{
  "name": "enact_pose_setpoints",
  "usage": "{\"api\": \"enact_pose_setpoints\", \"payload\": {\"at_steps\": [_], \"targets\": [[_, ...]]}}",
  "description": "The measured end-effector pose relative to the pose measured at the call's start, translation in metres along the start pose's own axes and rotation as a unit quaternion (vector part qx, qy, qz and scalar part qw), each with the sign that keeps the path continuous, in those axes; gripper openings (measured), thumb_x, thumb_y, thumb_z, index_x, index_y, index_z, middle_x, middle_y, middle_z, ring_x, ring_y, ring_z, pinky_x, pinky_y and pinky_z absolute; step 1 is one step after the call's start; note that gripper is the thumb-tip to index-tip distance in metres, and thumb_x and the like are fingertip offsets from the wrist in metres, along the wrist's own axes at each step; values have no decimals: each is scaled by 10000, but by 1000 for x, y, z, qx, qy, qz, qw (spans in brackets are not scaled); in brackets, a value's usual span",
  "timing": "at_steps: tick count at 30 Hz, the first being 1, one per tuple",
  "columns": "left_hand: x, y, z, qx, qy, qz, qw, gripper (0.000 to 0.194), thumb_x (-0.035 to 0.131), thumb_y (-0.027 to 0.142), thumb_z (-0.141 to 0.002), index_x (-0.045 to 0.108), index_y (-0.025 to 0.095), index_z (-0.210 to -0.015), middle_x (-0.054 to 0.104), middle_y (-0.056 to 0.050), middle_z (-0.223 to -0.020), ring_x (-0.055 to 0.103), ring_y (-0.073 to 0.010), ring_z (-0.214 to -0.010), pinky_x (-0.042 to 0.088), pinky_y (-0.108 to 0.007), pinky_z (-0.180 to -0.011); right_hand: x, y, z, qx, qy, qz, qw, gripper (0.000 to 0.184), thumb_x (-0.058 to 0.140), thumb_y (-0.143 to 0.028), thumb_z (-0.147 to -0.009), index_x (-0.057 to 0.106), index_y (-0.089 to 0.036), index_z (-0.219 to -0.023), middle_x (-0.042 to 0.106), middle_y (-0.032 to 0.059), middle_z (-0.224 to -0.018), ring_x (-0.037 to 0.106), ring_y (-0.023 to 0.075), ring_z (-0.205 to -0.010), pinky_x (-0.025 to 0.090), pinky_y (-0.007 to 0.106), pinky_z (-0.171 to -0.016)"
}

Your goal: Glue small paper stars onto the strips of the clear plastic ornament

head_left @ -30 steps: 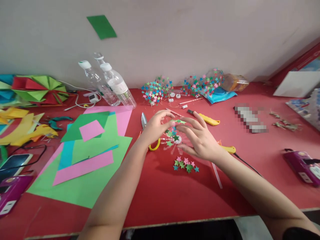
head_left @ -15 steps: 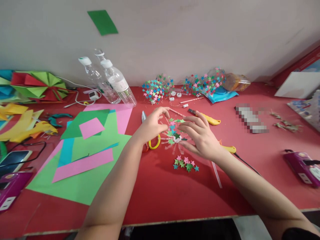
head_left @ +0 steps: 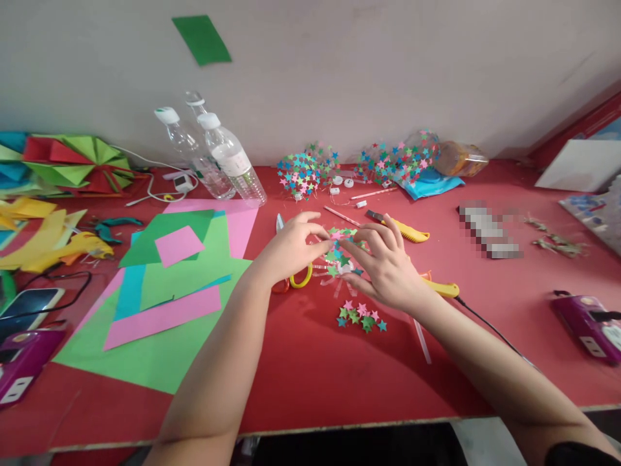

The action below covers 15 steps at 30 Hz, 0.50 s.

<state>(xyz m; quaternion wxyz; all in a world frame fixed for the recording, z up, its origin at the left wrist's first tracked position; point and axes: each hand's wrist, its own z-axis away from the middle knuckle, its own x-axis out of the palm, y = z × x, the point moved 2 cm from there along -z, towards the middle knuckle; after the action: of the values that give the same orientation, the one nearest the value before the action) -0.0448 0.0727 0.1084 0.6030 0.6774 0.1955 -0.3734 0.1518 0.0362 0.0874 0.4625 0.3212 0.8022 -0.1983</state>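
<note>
A clear cut-plastic piece with splayed strips, covered in small paper stars (head_left: 344, 261), lies on the red table between my hands. My left hand (head_left: 297, 249) is at its left side, with thumb and forefinger drawn close together at the strips; what is between them is too small to make out. Over the right side is my right hand (head_left: 388, 265), its fingers bent and apart, the thumb low near the piece's middle. Several loose paper stars (head_left: 361, 316) lie just in front. Scissors (head_left: 301, 277) with a yellow handle are partly hidden beside my left hand.
Coloured paper sheets (head_left: 160, 307) cover the left. Plastic bottles (head_left: 235, 162) stand behind them. Star-covered clear ornaments (head_left: 301, 175) sit by the wall. A yellow box cutter (head_left: 410, 231) and a corded yellow tool (head_left: 444, 288) lie right of my hands, near a clear strip (head_left: 422, 342).
My left thumb and forefinger have come closer together and moved slightly right towards the strips. My right hand's fingers have shifted a little over the starred piece. The view has tilted slightly.
</note>
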Motion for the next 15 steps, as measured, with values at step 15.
{"api": "enact_pose_setpoints", "payload": {"at_steps": [15], "targets": [[7,-3,-3,16,-9,33,999,92,699,207,-739,652,225,-816,520,-84,-1395,487,-304,-1323,342,-510,-1128,2,1,0,20,-9,-6,1000,511,447,-561,-941,551,-193,-1280,580,106,-1142,465,293,-1188,209,611,-1170]]}}
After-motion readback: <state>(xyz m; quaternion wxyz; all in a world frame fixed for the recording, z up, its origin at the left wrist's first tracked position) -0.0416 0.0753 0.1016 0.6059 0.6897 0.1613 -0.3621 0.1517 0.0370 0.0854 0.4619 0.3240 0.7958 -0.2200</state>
